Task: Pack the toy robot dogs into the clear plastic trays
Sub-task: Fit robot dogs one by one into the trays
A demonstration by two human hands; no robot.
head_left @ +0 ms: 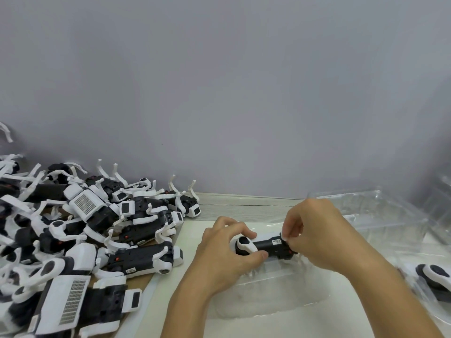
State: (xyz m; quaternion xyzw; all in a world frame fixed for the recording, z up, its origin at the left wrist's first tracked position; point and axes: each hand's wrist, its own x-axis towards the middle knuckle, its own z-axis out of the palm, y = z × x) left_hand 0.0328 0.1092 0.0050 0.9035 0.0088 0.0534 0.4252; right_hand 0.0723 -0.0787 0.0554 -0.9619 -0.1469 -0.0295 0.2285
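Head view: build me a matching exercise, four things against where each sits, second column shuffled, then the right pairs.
Things:
1. toy robot dog
2. pile of toy robot dogs
3. stack of clear plastic trays
4. clear plastic tray

Places:
A. far right, by the wall
B. heaped at the left
C. held by the left hand and right hand
D. under both hands

Pairs: 1-C, 2-B, 3-A, 4-D

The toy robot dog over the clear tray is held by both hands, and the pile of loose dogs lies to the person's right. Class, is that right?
Not quite. The head view shows the pile of loose dogs on the person's left. The rest holds: left hand and right hand both hold the toy robot dog over the clear tray.
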